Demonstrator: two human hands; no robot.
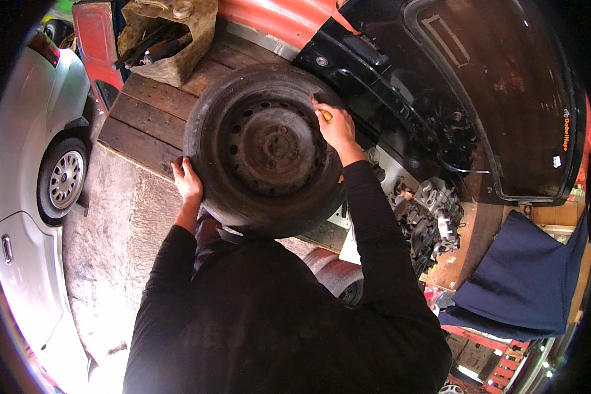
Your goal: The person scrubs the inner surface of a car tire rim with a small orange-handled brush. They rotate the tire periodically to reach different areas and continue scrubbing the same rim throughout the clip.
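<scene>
A dark, dusty car wheel [274, 148], a steel rim with its tyre on, lies on a wooden plank bench [152, 108] in front of me. At its left edge my left hand [189, 184] grips the side of the tyre. My right hand [339, 131] is closed round a small tool with a yellow-orange handle [325, 114], over the right side of the wheel where tyre and rim meet. The tool's short dark end points up and left; its exact kind I cannot make out.
A worn container of tools [167, 46] stands at the bench's far left. Far right leans a black car tailgate [400, 85], with metal engine parts [430, 220] below it. Dark blue cloth [515, 279] hangs nearer. More tyres [338, 272] lie below; a silver car [29, 164] stands left.
</scene>
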